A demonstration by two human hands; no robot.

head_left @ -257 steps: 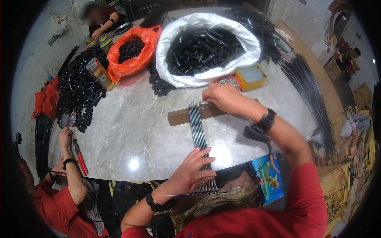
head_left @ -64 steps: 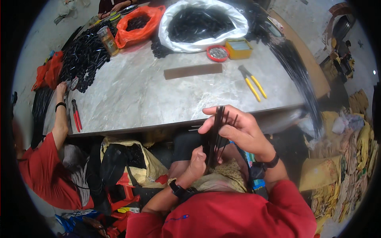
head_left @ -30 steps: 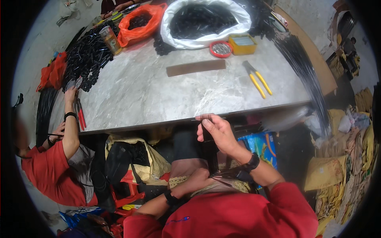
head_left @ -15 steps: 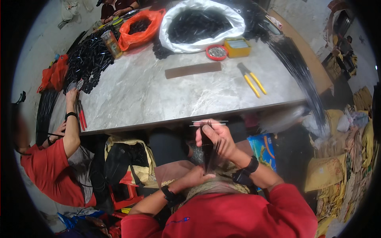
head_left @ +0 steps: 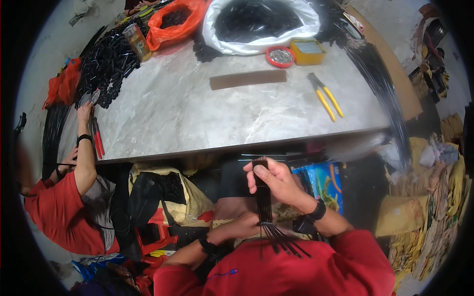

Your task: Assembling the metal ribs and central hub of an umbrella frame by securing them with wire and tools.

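Note:
My right hand (head_left: 280, 181) is closed, with its thumb pressed on the upper part of a narrow bundle of thin black strips (head_left: 264, 209). Two thin metal rods (head_left: 248, 155) lie crosswise at the bundle's top, above the fingers. Lower down, over my lap, my left hand (head_left: 244, 225) reaches the strips from the left; its fingers are partly hidden and blurred, though they seem to close around the bundle. Below that hand the loose strip ends (head_left: 284, 240) fan out toward the right.
Ahead stands a grey marbled table (head_left: 163, 116) with yellow-handled pliers (head_left: 326, 98), a brown flat strip (head_left: 247, 80), a red dish of small metal parts (head_left: 280, 57) and a white sack (head_left: 210, 32) of black pieces. At left a co-worker in red (head_left: 61, 212) reaches onto the table near red-handled pliers (head_left: 97, 138).
The bundle has straightened downward and its loose ends, blurred before, now spread toward the lower right. My left hand stays low by the strips. The whole view has tilted slightly.

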